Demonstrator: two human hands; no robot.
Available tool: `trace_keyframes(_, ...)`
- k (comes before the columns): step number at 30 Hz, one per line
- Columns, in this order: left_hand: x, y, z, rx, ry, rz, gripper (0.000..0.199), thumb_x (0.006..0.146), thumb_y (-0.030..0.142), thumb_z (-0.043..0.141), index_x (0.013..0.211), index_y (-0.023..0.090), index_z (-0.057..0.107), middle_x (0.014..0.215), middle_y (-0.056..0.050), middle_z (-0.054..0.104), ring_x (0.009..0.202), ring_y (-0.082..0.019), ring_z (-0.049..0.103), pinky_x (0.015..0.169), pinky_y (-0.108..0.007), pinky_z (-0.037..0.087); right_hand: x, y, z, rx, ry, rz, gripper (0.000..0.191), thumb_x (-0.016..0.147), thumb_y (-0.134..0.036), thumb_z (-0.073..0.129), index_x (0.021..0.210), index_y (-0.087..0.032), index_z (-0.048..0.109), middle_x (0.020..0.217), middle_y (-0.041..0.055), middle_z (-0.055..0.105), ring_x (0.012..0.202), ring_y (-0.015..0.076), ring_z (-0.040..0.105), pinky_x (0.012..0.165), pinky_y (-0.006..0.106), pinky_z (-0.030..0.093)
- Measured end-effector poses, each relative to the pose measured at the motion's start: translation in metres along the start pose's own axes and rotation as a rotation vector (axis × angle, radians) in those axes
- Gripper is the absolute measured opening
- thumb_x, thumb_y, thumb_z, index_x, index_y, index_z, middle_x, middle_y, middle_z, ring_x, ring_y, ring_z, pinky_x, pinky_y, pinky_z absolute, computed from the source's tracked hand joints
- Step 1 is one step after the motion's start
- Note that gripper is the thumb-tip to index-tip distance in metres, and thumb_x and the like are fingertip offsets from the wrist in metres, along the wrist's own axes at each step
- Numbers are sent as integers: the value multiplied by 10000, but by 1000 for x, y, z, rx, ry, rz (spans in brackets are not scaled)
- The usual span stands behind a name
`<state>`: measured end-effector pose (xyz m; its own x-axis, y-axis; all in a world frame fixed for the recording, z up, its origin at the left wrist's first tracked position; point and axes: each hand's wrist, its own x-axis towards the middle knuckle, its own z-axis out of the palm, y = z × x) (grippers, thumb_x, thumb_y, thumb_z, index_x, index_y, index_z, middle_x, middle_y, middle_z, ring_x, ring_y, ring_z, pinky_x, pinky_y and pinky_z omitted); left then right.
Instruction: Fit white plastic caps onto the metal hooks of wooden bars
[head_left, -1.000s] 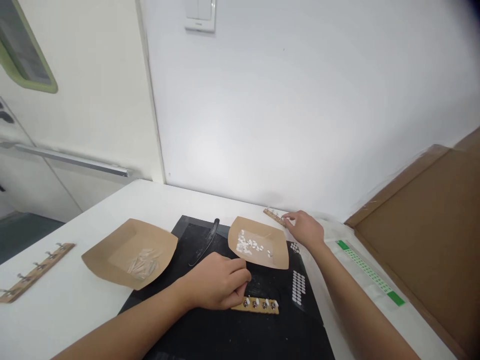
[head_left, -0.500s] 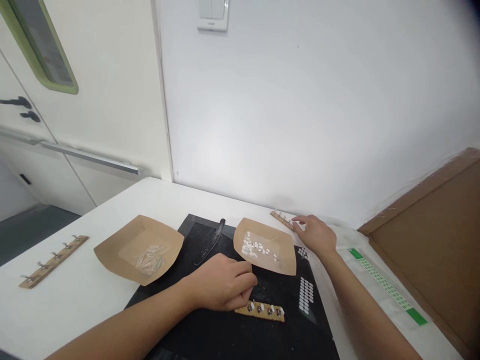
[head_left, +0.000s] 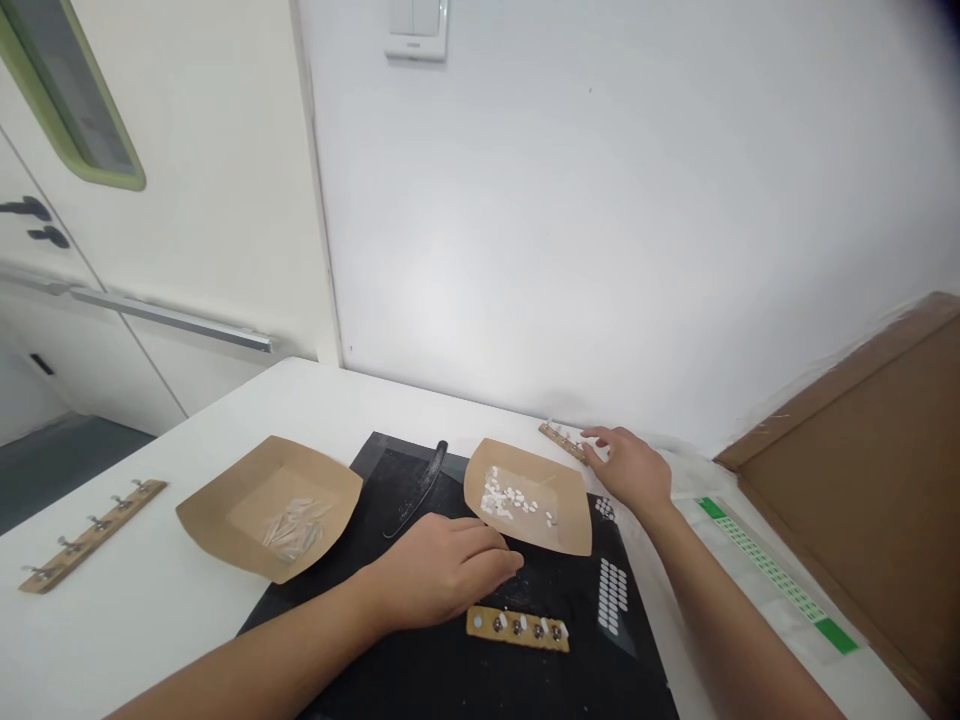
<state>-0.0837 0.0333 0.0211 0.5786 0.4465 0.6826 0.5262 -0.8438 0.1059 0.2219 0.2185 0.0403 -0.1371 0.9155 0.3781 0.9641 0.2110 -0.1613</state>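
My left hand [head_left: 454, 568] hovers over or rests on the black mat [head_left: 420, 670], its fingers close together; nothing shows in them. Just in front of it lies a wooden strip [head_left: 517, 628] with several metal hooks, white pieces on them and a pale dot at its left end. At the wall, my right hand [head_left: 628, 465] has thumb and forefinger apart beside the right end of another hooked strip [head_left: 562, 440]; whether they touch it is unclear. Between the hands stands a paper tray [head_left: 574, 515] holding small white dots.
A second paper tray [head_left: 225, 500] holds thin pieces in a clear bag. A third hooked strip [head_left: 94, 538] lies at the far left. A black curved tool [head_left: 427, 480] and white dot stickers [head_left: 613, 597] are on the mat. A cardboard box [head_left: 862, 460] stands right.
My left hand has lifted off the near strip's left end, uncovering the pale dot there, and its fingers have straightened somewhat. The right hand has barely moved. The view has shifted slightly.
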Motion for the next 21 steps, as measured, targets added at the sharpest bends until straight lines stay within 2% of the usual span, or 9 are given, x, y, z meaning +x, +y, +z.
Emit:
trace_keyframes(4,0,1,1,-88,88,-46,114,1072,169,618,1168,155,678,972,-66,826,837,-181,796,726,-263,645,-5,-14,-11,79,154,-5,213,943,-313,608,1050,-267,786,976,21,783,755,191,681,585,276,346)
trace_keyframes(7,0,3,2,-163,162,-138,162,1058,165,648,1217,173,677,1025,-62,839,879,-181,807,775,-265,652,-15,-32,-26,162,279,-43,224,953,-308,582,1094,-248,745,917,21,776,752,193,690,617,283,400)
trace_keyframes(9,-1,5,3,-216,207,-220,183,1048,167,669,1228,194,684,1069,-53,846,846,-162,805,766,-246,646,-28,-46,-36,220,328,-103,229,965,-346,581,1103,-241,730,860,18,759,745,199,692,656,298,445)
trace_keyframes(12,0,10,5,-298,251,-351,171,1038,166,682,1198,221,708,1098,-31,852,689,-109,762,650,-191,607,-59,-64,-50,299,332,-227,221,991,-362,552,1038,-229,721,762,7,718,684,191,672,702,312,502)
trace_keyframes(14,2,14,6,-354,262,-428,148,1038,175,682,1172,226,721,1084,-25,855,633,-97,739,569,-172,568,-85,-74,-55,411,225,-373,181,1018,-335,561,1037,-234,711,768,3,705,655,179,655,658,300,504)
trace_keyframes(16,3,20,5,-412,265,-482,122,1038,186,679,1143,227,725,1073,-20,855,622,-94,736,527,-161,542,-111,-83,-59,536,96,-449,124,1034,-307,596,1073,-247,696,811,-1,697,662,164,648,659,287,515)
trace_keyframes(19,5,28,3,-497,251,-528,100,1038,182,669,1104,234,723,1103,-22,844,699,-99,757,552,-150,541,-140,-92,-59,710,-135,-470,145,1057,-303,595,1177,-256,661,935,19,718,734,165,671,664,274,540)
trace_keyframes(21,5,32,3,-585,233,-544,82,1030,191,677,1077,234,729,1155,-46,814,825,-124,764,584,-151,541,-151,-96,-58,753,-168,-454,130,1054,-302,609,1167,-257,654,970,28,722,785,175,679,679,276,543)
